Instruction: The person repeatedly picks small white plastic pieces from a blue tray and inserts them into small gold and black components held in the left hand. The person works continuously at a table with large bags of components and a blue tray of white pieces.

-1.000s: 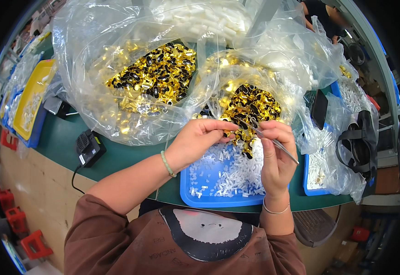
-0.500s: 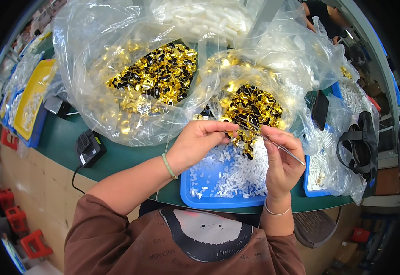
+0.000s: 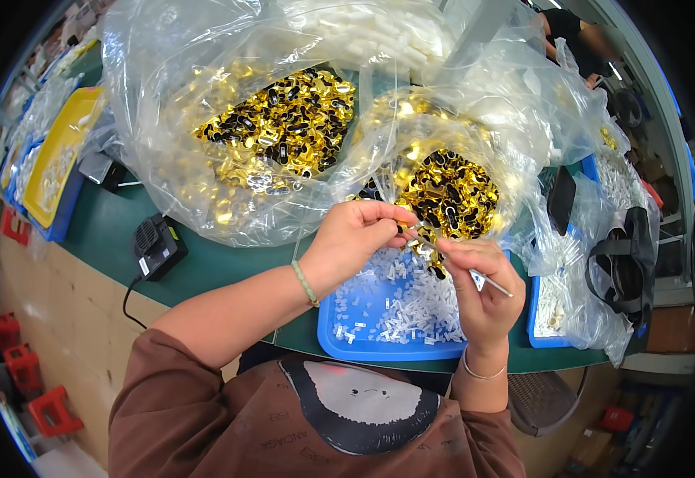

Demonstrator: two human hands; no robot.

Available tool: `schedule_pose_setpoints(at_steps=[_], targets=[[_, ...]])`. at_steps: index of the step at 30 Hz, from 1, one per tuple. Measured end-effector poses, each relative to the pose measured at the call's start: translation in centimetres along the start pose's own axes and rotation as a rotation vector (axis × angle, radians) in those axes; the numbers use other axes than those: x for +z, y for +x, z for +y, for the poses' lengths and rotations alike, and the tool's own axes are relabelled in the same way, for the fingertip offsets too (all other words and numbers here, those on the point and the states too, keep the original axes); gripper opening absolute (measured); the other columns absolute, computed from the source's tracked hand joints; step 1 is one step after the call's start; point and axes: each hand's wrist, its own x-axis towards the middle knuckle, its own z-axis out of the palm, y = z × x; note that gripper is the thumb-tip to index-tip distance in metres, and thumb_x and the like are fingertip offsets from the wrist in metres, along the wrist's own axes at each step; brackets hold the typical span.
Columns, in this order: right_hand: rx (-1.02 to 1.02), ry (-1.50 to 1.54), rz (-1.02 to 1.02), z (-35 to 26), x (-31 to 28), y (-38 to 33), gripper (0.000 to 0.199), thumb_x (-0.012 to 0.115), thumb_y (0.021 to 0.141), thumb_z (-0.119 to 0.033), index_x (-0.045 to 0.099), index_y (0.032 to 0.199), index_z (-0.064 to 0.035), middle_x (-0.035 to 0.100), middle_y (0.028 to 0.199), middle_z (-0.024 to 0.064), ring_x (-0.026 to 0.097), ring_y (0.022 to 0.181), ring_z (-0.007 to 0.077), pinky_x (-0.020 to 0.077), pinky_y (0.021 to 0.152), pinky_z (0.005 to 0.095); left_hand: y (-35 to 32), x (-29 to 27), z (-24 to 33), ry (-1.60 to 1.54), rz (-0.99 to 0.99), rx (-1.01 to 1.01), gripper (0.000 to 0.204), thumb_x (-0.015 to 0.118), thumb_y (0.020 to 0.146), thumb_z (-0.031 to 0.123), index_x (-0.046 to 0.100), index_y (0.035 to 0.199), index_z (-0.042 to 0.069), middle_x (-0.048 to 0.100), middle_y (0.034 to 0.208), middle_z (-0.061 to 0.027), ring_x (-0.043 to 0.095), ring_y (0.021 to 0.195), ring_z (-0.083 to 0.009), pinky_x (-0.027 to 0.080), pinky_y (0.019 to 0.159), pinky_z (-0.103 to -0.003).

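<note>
While the left hand [image 3: 359,239] pinches a small gold piece [image 3: 421,245] between curled fingers, the right hand [image 3: 479,287] is closed around a thin metal tool [image 3: 492,284], its long axis slanting down to the right. Both work above a blue tray [image 3: 363,344] of small white parts on the desk [image 3: 116,231], beside clear bags [image 3: 204,103] of gold-and-black pieces.
</note>
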Motion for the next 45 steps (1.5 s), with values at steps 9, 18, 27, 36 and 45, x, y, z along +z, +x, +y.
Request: schedule_pose_setpoints(at_steps=[9, 18, 27, 36, 45], targets=[[-0.006, -0.1, -0.032, 0.5, 0.7, 0.0, 0.021, 0.072, 0.074, 0.008, 0.062, 0.09, -0.0017, 0.072, 0.095, 0.0117, 0.069, 0.084, 0.0253, 0.0524, 0.071, 0.0308, 0.0, -0.3, -0.2, -0.145, -0.076, -0.008, 0.034, 0.042, 0.098, 0.008, 0.054, 0.128, -0.005, 0.059, 0.124, -0.0125, 0.059, 0.112, -0.0166, 0.047, 0.1, -0.028], [0.013, -0.091, -0.015, 0.4, 0.8, 0.1, 0.022, 0.071, 0.075, 0.009, 0.063, 0.092, -0.0014, 0.071, 0.096, 0.0115, 0.068, 0.086, 0.0251, 0.0522, 0.074, 0.0313, 0.0, -0.3, -0.4, -0.185, -0.116, 0.011, 0.035, 0.041, 0.1, 0.01, 0.051, 0.13, -0.005, 0.056, 0.13, -0.0124, 0.058, 0.115, -0.0187, 0.045, 0.103, -0.032], [-0.02, -0.165, -0.061, 0.3, 1.0, 0.0, 0.019, 0.071, 0.075, 0.009, 0.063, 0.09, -0.0007, 0.071, 0.095, 0.0117, 0.068, 0.083, 0.0263, 0.0526, 0.072, 0.032, 0.0, -0.3, -0.7, -0.162, -0.13, 0.023, 0.035, 0.041, 0.101, 0.01, 0.051, 0.131, -0.003, 0.057, 0.128, -0.0092, 0.058, 0.113, -0.0157, 0.046, 0.101, -0.029], [0.028, -0.088, 0.003, 0.4, 0.4, -0.1, 0.02, 0.071, 0.075, 0.009, 0.063, 0.09, -0.001, 0.071, 0.093, 0.0121, 0.068, 0.085, 0.0263, 0.0529, 0.074, 0.0325, 0.0, -0.2, -0.7, -0.153, -0.113, 0.024, 0.036, 0.041, 0.101, 0.011, 0.049, 0.133, -0.004, 0.056, 0.128, -0.0115, 0.056, 0.118, -0.0195, 0.045, 0.103, -0.031], [0.098, 0.219, 0.24, 0.8, -0.3, -0.8, 0.019, 0.058, 0.085, 0.011, 0.054, 0.1, 0.0001, 0.065, 0.101, 0.016, 0.063, 0.096, 0.0248, 0.0481, 0.088, 0.034, -1.2, -0.3, 2.2, -0.097, -0.093, 0.198, 0.036, 0.043, 0.099, 0.011, 0.048, 0.132, -0.004, 0.054, 0.131, -0.0153, 0.057, 0.117, -0.0233, 0.049, 0.098, -0.031]])
